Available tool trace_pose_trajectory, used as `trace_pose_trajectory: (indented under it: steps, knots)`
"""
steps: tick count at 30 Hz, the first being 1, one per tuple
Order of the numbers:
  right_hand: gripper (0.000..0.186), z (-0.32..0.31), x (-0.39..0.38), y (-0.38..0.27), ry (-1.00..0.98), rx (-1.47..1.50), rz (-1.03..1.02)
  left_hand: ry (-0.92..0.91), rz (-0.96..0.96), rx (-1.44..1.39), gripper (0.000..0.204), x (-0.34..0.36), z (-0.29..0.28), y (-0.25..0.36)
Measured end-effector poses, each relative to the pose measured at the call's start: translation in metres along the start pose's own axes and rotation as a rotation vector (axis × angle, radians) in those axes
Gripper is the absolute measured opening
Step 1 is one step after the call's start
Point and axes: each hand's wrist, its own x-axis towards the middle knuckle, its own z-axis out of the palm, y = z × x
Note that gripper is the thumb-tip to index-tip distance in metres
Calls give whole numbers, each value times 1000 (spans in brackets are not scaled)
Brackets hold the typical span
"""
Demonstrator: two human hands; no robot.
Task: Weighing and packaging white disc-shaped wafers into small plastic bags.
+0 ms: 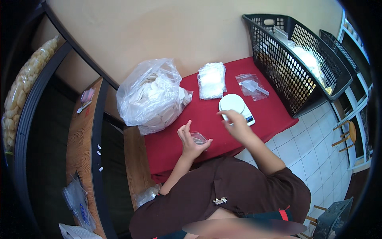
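Near the front of the red-covered table [262,127], my left hand [193,143] curves its fingers around a clear plastic item [199,138], perhaps a bag or container. My right hand [236,125] is raised at the front of a white digital scale [232,102], fingers loosely bent and apart, with nothing visible in them; contact with the scale is unclear. A large clear sack [153,97] of pale flat round pieces stands on the left. Behind the scale lie a stack of clear bags [211,81] and a white scoop [250,85] on a clear bag.
A tall black basket [278,63] with bags inside fills the back right. Left are a dark-framed wooden shelf [79,147] and a long bag of snacks [26,85]. Wooden stools [349,133] stand on the tiled floor, with a grey crate [334,217] at lower right.
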Motion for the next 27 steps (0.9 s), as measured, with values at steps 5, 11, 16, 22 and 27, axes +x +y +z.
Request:
trace_pose_trajectory:
  steps: [5, 11, 16, 22, 27]
  knots:
    - [33, -77, -35, 70, 229, -443, 215, 33, -17, -36, 117, -2, 14, -3]
    - [27, -133, -71, 86, 275, -494, 471, 5, 2, -58, 110, 6, 33, 3]
    - [39, -129, -71, 80, 392, -431, 75, -156, 154, -12, 88, 37, 53, 41]
    - [43, -46, -66, 32, 249, -377, -759, -519, 382, 246, 65, 62, 129, 84]
    - [61, -56, -59, 46, 126, -897, -89, -577, 346, 221, 64, 92, 120, 133]
